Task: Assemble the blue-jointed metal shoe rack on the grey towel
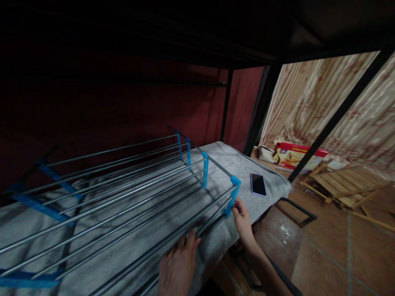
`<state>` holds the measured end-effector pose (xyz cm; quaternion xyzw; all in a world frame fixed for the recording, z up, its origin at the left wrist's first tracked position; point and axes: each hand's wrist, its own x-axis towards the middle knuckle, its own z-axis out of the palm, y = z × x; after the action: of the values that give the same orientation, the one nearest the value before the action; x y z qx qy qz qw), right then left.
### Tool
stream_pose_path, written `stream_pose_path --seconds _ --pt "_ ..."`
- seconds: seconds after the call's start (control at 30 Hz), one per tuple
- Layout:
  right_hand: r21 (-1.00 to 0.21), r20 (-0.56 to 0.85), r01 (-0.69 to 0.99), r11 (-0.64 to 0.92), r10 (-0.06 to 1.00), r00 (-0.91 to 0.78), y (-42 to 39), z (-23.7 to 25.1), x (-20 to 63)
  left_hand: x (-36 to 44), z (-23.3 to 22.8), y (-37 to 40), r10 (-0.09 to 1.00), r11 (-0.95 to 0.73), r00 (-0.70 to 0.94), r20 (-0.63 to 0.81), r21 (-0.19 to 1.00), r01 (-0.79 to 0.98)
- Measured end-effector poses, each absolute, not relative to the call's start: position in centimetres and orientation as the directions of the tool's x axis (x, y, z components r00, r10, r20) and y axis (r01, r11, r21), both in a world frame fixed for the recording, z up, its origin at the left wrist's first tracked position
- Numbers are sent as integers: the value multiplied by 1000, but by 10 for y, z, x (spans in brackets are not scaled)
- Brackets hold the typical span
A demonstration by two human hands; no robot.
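your left hand [179,267] grasps a lower-centre rack rod [160,246]; your right hand [242,220] pinches the blue end bracket [233,197].

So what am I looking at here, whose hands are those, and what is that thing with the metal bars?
There is no machine here: the picture comes from a camera worn on a person's head, looking down at their own two bare hands. The left hand rests on the near bars of a metal rack, a frame of grey rods joined by blue plastic pieces. The right hand pinches the blue corner connector. The rack lies on a grey cloth covering a low surface. A dark phone lies on the cloth beside it.
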<state>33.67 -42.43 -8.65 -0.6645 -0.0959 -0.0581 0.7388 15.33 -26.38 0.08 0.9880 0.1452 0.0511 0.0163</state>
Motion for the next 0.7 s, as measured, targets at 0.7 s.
stream_pose_path --seconds 0.7 --pt "-648 649 735 -200 360 670 -412 -35 248 161 -6 -266 279 -949 943 181 205 241"
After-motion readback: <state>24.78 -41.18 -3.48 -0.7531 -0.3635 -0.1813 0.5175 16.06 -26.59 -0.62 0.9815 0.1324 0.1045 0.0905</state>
